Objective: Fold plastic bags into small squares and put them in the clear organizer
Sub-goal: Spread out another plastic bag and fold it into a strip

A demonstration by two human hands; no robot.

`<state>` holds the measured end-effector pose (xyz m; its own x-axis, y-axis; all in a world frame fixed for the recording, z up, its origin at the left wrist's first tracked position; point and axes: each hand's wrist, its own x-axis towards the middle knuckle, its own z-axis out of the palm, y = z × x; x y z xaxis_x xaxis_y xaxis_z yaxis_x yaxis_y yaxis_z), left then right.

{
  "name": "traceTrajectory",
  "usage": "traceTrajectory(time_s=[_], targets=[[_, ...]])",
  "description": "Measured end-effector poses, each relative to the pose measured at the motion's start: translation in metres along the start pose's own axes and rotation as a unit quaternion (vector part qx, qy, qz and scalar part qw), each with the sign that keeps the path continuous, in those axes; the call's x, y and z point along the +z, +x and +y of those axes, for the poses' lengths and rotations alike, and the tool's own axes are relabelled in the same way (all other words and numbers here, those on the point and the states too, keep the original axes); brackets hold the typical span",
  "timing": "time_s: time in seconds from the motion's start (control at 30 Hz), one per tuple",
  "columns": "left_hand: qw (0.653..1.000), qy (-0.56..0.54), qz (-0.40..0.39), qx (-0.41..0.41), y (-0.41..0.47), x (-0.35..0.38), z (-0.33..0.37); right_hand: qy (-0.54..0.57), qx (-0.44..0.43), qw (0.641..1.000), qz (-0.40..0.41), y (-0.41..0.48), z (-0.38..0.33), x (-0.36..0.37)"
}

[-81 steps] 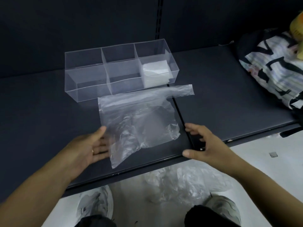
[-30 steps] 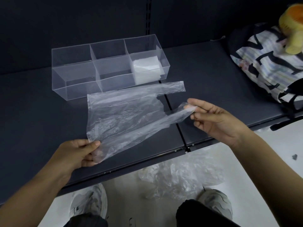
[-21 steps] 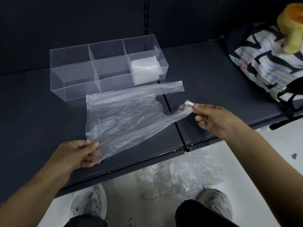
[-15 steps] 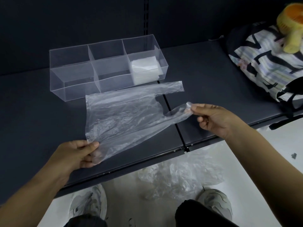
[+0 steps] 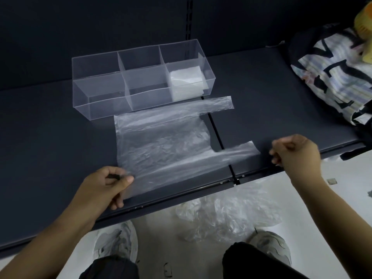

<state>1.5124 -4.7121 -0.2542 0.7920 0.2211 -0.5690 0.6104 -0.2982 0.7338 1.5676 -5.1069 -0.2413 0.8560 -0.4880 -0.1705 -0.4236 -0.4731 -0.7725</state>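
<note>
Plastic bag [image 5: 161,146] lies flat on dark shelf [image 5: 50,137], both handles pointing to 3 o'clock; left hand [image 5: 104,186] pinches its corner at 7 o'clock, while right hand [image 5: 293,154] is curled, just off the near handle's end, not touching. Clear organizer [image 5: 96,105] sits at 12 o'clock of the bag, folded white bag [image 5: 186,83] in its right-end compartment. Patterned bag [image 5: 332,77] at 2 o'clock, loose bags [image 5: 227,216] on floor at 6 o'clock between shoes.

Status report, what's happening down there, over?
Left hand pinches bag corner; right hand curled, empty, beside handle. Bag flat before organizer. Nothing in the way.
</note>
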Motion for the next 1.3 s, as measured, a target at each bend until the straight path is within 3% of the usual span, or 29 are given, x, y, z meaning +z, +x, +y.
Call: traceTrajectory(time_s=[0.07, 0.1, 0.17, 0.23, 0.33, 0.4, 0.57, 0.73, 0.8, 0.87, 0.93, 1.0, 1.07, 1.13, 1.2, 1.23, 1.3], targets=[[0.992, 0.125, 0.008, 0.010, -0.006, -0.005, 0.006, -0.112, -0.057, 0.992, 0.029, -0.014, -0.005, 0.001], [0.978, 0.197, 0.053, 0.041, -0.006, -0.007, 0.008, -0.139, -0.105, 0.984, 0.040, -0.023, -0.014, 0.006], [0.924, 0.287, 0.178, 0.178, -0.004, -0.008, 0.013, -0.134, -0.218, 0.966, 0.030, -0.044, -0.039, 0.029], [0.857, 0.331, 0.224, 0.326, 0.001, 0.002, 0.021, -0.112, -0.342, 0.931, -0.057, -0.070, -0.067, 0.063], [0.821, 0.409, 0.146, 0.371, 0.013, 0.024, 0.022, -0.126, -0.457, 0.835, -0.278, -0.105, -0.096, 0.126], [0.805, 0.479, 0.083, 0.341, 0.019, 0.034, 0.013, -0.169, -0.468, 0.795, -0.346, -0.115, -0.098, 0.161], [0.792, 0.524, 0.076, 0.303, 0.026, 0.034, -0.010, -0.361, -0.451, 0.775, -0.258, -0.072, -0.059, 0.167], [0.784, 0.539, 0.081, 0.298, 0.022, 0.031, -0.010, -0.411, -0.346, 0.833, -0.135, -0.009, -0.017, 0.104], [0.779, 0.526, 0.078, 0.332, 0.016, 0.028, -0.010, -0.417, -0.306, 0.851, -0.090, 0.007, -0.006, 0.081], [0.751, 0.523, 0.043, 0.401, 0.007, 0.024, -0.018, -0.410, -0.278, 0.867, -0.051, 0.014, 0.000, 0.067], [0.691, 0.551, 0.005, 0.468, -0.003, 0.020, -0.032, -0.390, -0.274, 0.879, -0.023, 0.010, -0.001, 0.059], [0.647, 0.581, -0.011, 0.494, -0.010, 0.016, -0.043, -0.333, -0.318, 0.886, -0.061, -0.011, -0.011, 0.061], [0.627, 0.581, 0.008, 0.519, -0.014, 0.013, -0.051, -0.262, -0.391, 0.867, -0.165, -0.051, -0.022, 0.074], [0.630, 0.539, 0.036, 0.558, -0.018, 0.014, -0.055, -0.251, -0.480, 0.797, -0.268, -0.095, -0.029, 0.092], [0.639, 0.489, 0.065, 0.590, -0.021, 0.019, -0.057, -0.255, -0.544, 0.733, -0.318, -0.124, -0.029, 0.108], [0.641, 0.472, 0.079, 0.601, -0.023, 0.024, -0.057, -0.250, -0.547, 0.729, -0.326, -0.131, -0.027, 0.115], [0.640, 0.451, 0.091, 0.615, -0.028, 0.032, -0.053, -0.223, -0.526, 0.757, -0.318, -0.134, -0.027, 0.121]])
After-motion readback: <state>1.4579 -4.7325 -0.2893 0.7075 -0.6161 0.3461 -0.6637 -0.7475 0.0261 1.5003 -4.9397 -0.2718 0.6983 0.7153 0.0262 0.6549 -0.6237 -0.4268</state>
